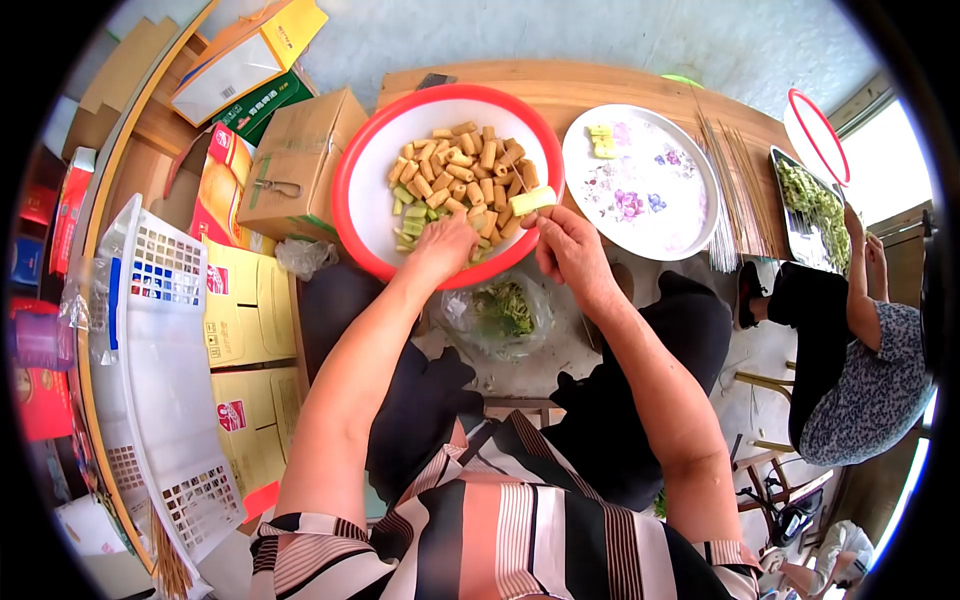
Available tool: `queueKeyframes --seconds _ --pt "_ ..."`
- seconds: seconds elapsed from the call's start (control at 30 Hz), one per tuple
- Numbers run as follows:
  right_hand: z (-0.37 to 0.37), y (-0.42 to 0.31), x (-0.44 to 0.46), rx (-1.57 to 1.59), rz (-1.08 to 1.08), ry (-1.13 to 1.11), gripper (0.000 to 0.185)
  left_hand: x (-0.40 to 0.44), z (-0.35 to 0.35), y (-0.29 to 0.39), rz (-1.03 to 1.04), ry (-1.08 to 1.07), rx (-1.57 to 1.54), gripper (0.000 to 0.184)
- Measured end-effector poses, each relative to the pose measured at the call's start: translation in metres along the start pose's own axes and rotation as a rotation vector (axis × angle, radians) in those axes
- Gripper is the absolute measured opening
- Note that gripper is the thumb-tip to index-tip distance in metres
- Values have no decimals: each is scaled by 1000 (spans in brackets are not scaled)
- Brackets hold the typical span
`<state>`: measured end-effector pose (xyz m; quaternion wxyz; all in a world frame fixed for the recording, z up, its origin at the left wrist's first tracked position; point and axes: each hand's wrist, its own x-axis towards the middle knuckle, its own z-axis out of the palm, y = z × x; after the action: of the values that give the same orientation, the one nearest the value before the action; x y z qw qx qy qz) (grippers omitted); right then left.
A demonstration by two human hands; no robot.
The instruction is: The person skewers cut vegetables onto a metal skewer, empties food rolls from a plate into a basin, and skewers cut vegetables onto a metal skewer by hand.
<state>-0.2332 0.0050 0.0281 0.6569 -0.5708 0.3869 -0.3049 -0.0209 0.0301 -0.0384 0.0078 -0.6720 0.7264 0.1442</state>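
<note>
My right hand [572, 245] is closed at the right rim of a white basin with a red rim [352, 200]. It pinches a thin skewer, with a pale green vegetable chunk [533, 200] on it just above the fingers. My left hand [445, 245] reaches down into the basin, its fingers drawn together among the pieces. Its fingertips are hidden, so what they grip does not show. Brown cylindrical pieces [460, 170] fill much of the basin, with green chunks [412, 222] at the lower left.
A floral plate [640, 225] with pale green pieces [601, 141] stands right of the basin. Beyond it lie loose skewers [735, 190] and a tray of greens [815, 210]. A bag of greens [505, 310] sits below. Cartons [300, 160] stand left; another person [860, 380] sits right.
</note>
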Motion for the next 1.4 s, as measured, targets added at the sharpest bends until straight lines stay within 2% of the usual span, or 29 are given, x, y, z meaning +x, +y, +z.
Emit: queueKeyframes --seconds 0.23,0.33,0.4,0.43,0.5,0.53,0.57,0.63,0.77,0.9,1.07,1.4 --pt "2 1 1 -35 -3 5 24 3 8 -7 45 6 69 9" --pt "2 -2 -1 -11 31 19 23 8 1 -7 30 -124 23 13" --pt "1 0 -2 -6 25 16 23 11 0 -8 76 106 -161 10" --pt "1 0 -2 -3 30 17 23 13 -4 -7 76 101 -161 10" --pt "1 1 -1 3 34 -3 22 19 -14 -6 -115 113 -672 8" --pt "1 2 -1 4 36 -5 22 20 -20 -7 -99 69 -991 10" --pt "1 3 0 -5 34 -11 22 19 -24 -7 -100 68 -991 10" --pt "3 3 0 -12 33 -17 22 15 -36 -5 -169 94 -1616 14" --pt "6 1 -4 -65 34 -37 20 17 -39 -8 -80 138 -1898 18" --pt "7 6 -4 -143 -9 -82 20 21 -37 -13 -77 165 -1996 19" --pt "11 7 -6 -210 -25 -93 20 18 -44 -16 -116 308 -2045 18" --pt "13 4 -7 -239 -29 -83 22 15 -49 -17 -120 394 -2004 18"
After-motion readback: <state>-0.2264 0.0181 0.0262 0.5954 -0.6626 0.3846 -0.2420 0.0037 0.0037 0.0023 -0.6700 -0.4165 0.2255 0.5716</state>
